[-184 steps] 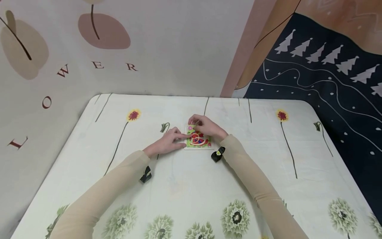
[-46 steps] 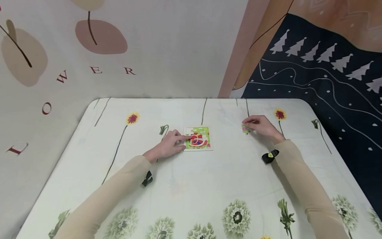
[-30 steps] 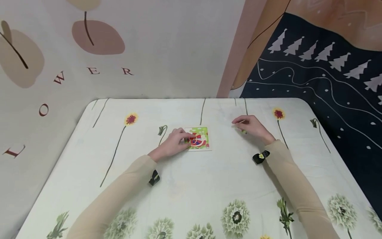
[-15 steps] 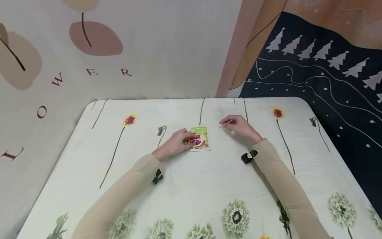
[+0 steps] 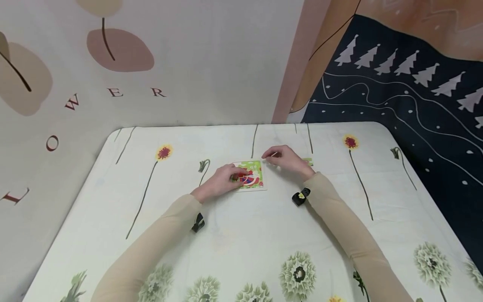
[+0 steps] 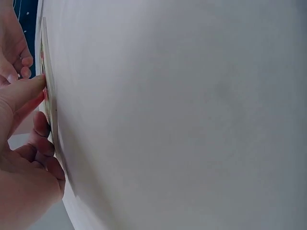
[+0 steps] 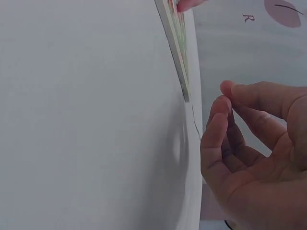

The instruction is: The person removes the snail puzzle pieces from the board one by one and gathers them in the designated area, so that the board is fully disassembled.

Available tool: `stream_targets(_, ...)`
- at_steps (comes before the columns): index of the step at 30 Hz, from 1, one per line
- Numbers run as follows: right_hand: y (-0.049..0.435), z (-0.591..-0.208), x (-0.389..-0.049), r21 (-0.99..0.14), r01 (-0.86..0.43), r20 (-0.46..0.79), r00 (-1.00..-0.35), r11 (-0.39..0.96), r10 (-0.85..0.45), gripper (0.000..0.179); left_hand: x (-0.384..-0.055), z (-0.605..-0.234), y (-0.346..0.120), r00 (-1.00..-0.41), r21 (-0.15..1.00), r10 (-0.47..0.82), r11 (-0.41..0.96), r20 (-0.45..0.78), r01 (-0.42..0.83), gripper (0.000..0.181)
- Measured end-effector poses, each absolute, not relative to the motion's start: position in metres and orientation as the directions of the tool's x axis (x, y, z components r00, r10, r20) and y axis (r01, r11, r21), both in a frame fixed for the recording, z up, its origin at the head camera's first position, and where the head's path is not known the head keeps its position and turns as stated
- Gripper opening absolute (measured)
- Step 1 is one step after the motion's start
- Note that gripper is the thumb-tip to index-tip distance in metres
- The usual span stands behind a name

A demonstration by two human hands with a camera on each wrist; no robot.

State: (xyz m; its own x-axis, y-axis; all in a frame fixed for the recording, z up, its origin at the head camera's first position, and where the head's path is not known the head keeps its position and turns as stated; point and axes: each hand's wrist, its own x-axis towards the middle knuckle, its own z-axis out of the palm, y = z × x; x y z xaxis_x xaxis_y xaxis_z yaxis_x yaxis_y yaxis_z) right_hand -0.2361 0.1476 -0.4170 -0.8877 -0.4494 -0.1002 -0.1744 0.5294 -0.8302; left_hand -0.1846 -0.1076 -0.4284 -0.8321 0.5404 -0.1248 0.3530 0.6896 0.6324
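Note:
A small square jigsaw puzzle (image 5: 254, 181) with a red figure on green lies at the table's middle; part of it shows edge-on in the left wrist view. My left hand (image 5: 220, 181) holds thumb and forefinger on its red left part, the other fingers curled at its left edge. What lies between those fingertips is hidden. My right hand (image 5: 284, 159) hovers just right of the puzzle, fingers loosely bent, thumb tip near the fingertips. No object shows in that hand (image 7: 254, 143). Behind its wrist lies a green loose puzzle piece (image 5: 308, 161), partly covered.
A white cloth (image 5: 241, 235) printed with flowers covers the table. Behind it stands a pale wall (image 5: 211, 84) with letters, and a dark patterned hanging (image 5: 396, 92) is on the right. Black wrist cameras (image 5: 300, 196) sit under both sleeves.
My right hand has put a green piece down at the right and come back leftward, bare, to the puzzle. My left hand has slid further over the puzzle, its pointing forefinger now bent.

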Motion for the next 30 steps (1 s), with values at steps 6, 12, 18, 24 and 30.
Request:
stream_targets(6, 0.131, -0.416, -0.239, -0.811, -0.208, -0.1, -0.871, 0.546, -0.481, 0.021, -0.186, -0.43, -0.111, -0.828, 0.635, 0.546, 0.687, -0.131, 0.353, 0.039)
stream_targets(12, 0.115, -0.414, -0.24, -0.783, -0.246, -0.113, -0.847, 0.571, -0.52, 0.02, -0.188, -0.429, -0.112, -0.819, 0.608, 0.552, 0.707, -0.155, 0.362, 0.041)
stream_targets(18, 0.101, -0.417, -0.244, -0.756, -0.277, -0.141, -0.816, 0.594, -0.561, 0.019, -0.189, -0.427, -0.113, -0.816, 0.569, 0.556, 0.727, -0.161, 0.383, 0.042)
stream_targets(24, 0.091, -0.421, -0.251, -0.744, -0.355, -0.142, -0.744, 0.566, -0.653, 0.021, -0.193, -0.425, -0.116, -0.795, 0.575, 0.575, 0.723, -0.192, 0.384, 0.047)
stream_targets(30, 0.087, -0.42, -0.254, -0.723, -0.383, -0.177, -0.702, 0.575, -0.69, 0.029, -0.198, -0.425, -0.12, -0.77, 0.608, 0.605, 0.694, -0.203, 0.385, 0.051)
